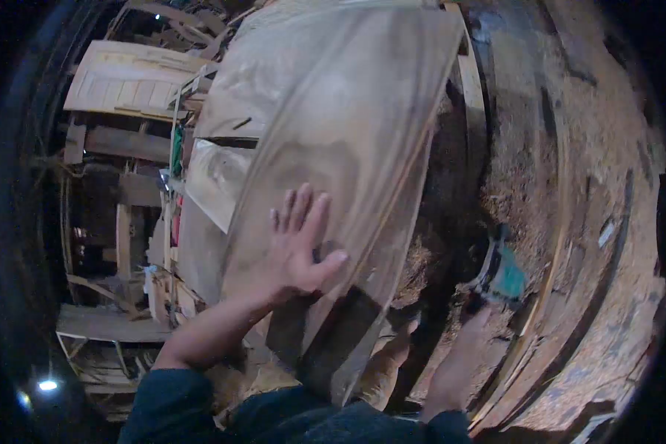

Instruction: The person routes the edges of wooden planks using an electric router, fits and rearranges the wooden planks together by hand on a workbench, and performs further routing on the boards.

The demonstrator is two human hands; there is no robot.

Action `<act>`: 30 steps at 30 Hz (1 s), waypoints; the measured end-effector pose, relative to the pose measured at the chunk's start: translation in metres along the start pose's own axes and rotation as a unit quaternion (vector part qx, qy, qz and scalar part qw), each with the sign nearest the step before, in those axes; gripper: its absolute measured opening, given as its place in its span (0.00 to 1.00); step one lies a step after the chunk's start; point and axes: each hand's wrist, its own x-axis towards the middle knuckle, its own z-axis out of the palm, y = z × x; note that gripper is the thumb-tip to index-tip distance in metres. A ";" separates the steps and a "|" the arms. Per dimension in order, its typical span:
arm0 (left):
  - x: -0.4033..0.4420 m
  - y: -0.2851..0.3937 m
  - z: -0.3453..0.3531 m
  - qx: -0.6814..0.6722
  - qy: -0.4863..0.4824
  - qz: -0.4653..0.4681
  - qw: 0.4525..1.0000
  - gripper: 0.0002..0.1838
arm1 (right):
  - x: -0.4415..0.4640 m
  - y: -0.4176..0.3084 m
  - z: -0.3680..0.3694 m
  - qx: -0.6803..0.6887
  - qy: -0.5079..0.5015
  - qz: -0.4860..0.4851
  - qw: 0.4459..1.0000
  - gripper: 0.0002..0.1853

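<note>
My left hand lies over a long wooden board, fingers stretched out and thumb spread to the side. The board runs away from my body, with dark curved grain along its face. To the right of the board, lower down, my right hand is closed around a teal and black power tool. Dimness and blur hide the tool's exact kind and most of the fingers on it. The tool is apart from the board, above the shavings-strewn ground.
Pale sheets lie beneath and left of the board. A panelled wooden door lies at the upper left, above stacked timber. Wood shavings cover the ground on the right, beside long planks. A wooden bench stands lower left.
</note>
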 end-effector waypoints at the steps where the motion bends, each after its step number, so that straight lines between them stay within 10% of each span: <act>1: -0.002 0.001 -0.004 0.004 -0.004 -0.007 1.000 0.50 | -0.033 0.000 -0.001 0.007 0.005 -0.005 1.000 0.14; 13: -0.009 -0.025 -0.013 -0.240 0.000 0.036 0.970 0.35 | -0.393 -0.032 -0.002 -0.144 -0.157 -0.258 0.942 0.11; 15: -0.014 -0.035 -0.037 -0.457 -0.107 0.051 0.882 0.32 | -0.451 -0.016 0.037 -0.191 -0.182 -0.339 0.903 0.11; 17: -0.034 -0.040 -0.079 -0.690 -0.243 0.048 0.680 0.30 | -0.499 0.001 0.066 -0.246 -0.227 -0.369 0.867 0.13; 18: -0.040 -0.048 -0.079 -0.654 -0.183 0.145 0.720 0.29 | -0.518 0.010 0.078 -0.288 -0.216 -0.356 0.862 0.14; 21: -0.076 -0.076 -0.106 -0.546 -0.206 -0.033 0.812 0.23 | -0.512 0.038 0.090 -0.482 -0.186 -0.458 0.724 0.17; 26: -0.116 -0.137 -0.108 -0.667 -0.062 -0.107 0.735 0.18 | -0.521 0.077 0.146 -0.527 -0.229 -0.493 0.653 0.16; 30: -0.113 -0.176 -0.099 -0.600 -0.046 -0.112 0.791 0.08 | -0.532 0.106 0.172 -0.521 -0.242 -0.359 0.736 0.12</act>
